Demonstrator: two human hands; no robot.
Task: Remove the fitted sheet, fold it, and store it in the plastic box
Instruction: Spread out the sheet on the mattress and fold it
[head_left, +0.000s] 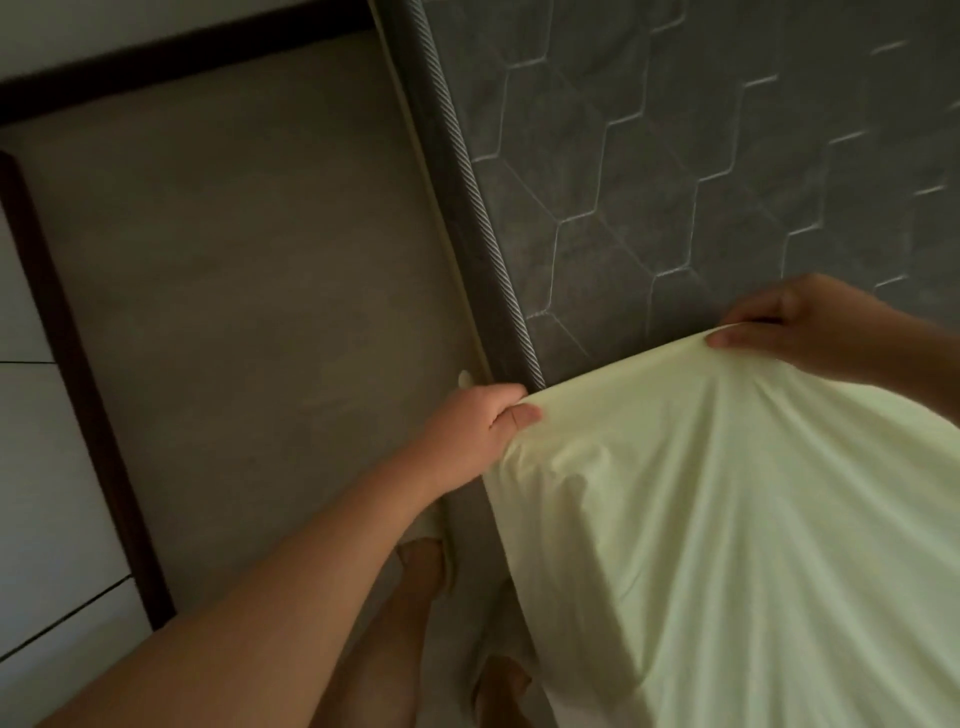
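**Both hands grip the edge of the pale sheet at the mattress side**

The grey mattress (701, 156) fills the upper right of the view, its bare top quilted in a hexagon pattern and its long edge bound with a ribbed, rope-like piping (467, 176) that runs diagonally down toward the hands. To the left of that edge lies a wide stretch of brown floor (234, 249), bordered by a dark wooden strip (78, 374), with lighter panels beyond it at the far left.

The fitted sheet (727, 519), pale yellow-green, covers the lower right of the view. It is lifted off the mattress surface here, hanging in soft folds from its raised upper edge down past the side of the bed, and it hides the near part of the mattress.

The left hand (478, 431) is closed around the sheet's edge right at the piping, fingers curled over the fabric and thumb pressed against it. The right hand (810, 327) is farther along the same edge, over the mattress top, pinching the fabric between thumb and fingers with the hem bunched under them. The cloth between the two hands sags slightly.

Below the left forearm, a bare foot (423, 566) in a light slipper stands on the floor just beside the bed; a second foot (501, 686) shows partly under the hanging sheet.
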